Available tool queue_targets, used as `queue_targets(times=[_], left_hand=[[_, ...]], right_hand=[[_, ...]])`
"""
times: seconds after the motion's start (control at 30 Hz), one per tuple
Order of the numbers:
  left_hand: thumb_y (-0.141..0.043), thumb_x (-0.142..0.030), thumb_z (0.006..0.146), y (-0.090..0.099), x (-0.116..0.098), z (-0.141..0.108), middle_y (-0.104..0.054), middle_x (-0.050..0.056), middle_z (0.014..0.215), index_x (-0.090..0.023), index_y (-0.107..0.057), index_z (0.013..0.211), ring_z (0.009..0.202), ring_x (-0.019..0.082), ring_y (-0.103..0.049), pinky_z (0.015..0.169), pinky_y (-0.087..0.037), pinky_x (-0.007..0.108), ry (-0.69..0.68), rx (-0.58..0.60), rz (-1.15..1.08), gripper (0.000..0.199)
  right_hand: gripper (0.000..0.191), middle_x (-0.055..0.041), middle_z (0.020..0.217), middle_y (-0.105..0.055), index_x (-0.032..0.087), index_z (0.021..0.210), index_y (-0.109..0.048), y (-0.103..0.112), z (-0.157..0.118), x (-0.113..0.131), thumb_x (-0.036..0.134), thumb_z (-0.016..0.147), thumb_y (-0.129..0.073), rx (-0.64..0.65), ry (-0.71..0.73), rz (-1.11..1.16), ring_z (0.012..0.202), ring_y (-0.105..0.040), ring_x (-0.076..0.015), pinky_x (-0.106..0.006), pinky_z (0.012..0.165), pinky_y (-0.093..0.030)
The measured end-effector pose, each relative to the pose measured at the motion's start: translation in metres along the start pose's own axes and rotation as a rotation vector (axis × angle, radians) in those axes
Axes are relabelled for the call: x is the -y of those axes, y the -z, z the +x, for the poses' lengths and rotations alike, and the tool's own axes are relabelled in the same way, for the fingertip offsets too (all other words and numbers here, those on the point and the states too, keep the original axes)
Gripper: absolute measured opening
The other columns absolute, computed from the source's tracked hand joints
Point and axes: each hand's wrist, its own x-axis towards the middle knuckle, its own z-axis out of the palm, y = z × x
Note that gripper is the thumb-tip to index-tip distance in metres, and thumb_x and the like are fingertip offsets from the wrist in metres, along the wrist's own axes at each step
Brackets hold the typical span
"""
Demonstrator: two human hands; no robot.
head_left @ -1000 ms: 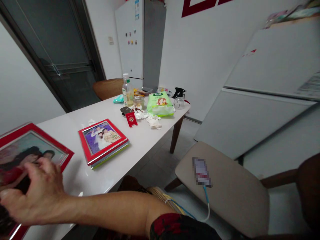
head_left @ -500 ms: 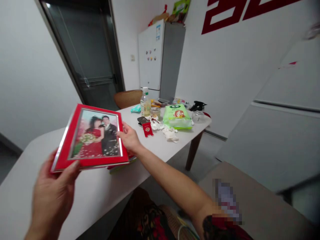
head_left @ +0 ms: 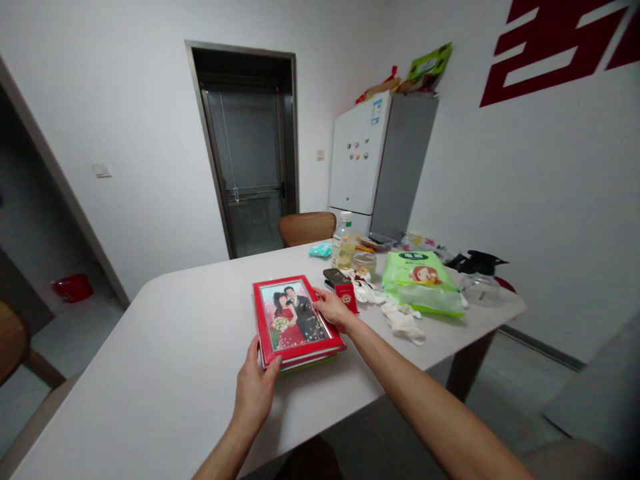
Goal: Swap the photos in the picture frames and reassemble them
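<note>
A red photo album (head_left: 295, 320) with a framed couple's picture on its cover lies on top of a stack on the white table (head_left: 165, 347). A green edge (head_left: 313, 365) of something shows beneath it. My left hand (head_left: 256, 387) grips the album's near left corner, thumb on the cover. At the right edge my right hand (head_left: 334, 310) holds it, thumb over the border and fingers partly hidden. Just beyond that hand stand a small red card (head_left: 347, 298) and a dark phone-like object (head_left: 334, 277).
Crumpled tissues (head_left: 405, 322) and a green tissue pack (head_left: 423, 280) lie to the right. Behind are a bottle (head_left: 343, 241), a glass jar (head_left: 364, 265) and a clear container (head_left: 480, 290). A wooden chair (head_left: 307, 229) stands at the far edge, a fridge (head_left: 356, 157) behind it.
The album has come down from the raised, tilted position onto the stack on the table, both hands still on it. My view has swung to the left.
</note>
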Motion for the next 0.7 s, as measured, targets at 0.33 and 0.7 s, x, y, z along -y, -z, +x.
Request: queue_targets(times=[0.33,0.7], left_hand=[[-0.055,-0.024,0.069,-0.003,0.020,0.002,-0.046,0.008,0.123,-0.015,-0.022,0.127,0.108,0.018,-0.047,0.090,-0.036,0.027,0.035,0.060,-0.229,0.067],[-0.048,0.000,0.054,0.070,0.062,0.020,-0.050,0.004,0.119,-0.020,-0.018,0.129,0.104,0.018,-0.049,0.087,-0.036,0.026,-0.031,-0.035,0.031,0.084]], right_hand=[[0.036,-0.0086,0.076,-0.067,0.013,0.102,-0.056,0.003,-0.007,-0.015,0.027,0.068,-0.053,0.067,-0.223,-0.002,0.062,-0.062,-0.0180,-0.030,0.058,-0.049],[0.028,-0.0050,0.069,-0.067,0.016,0.093,-0.057,-0.086,0.001,-0.025,0.032,0.075,-0.043,0.134,-0.150,0.088,0.063,-0.063,-0.0203,-0.030,0.057,-0.049]])
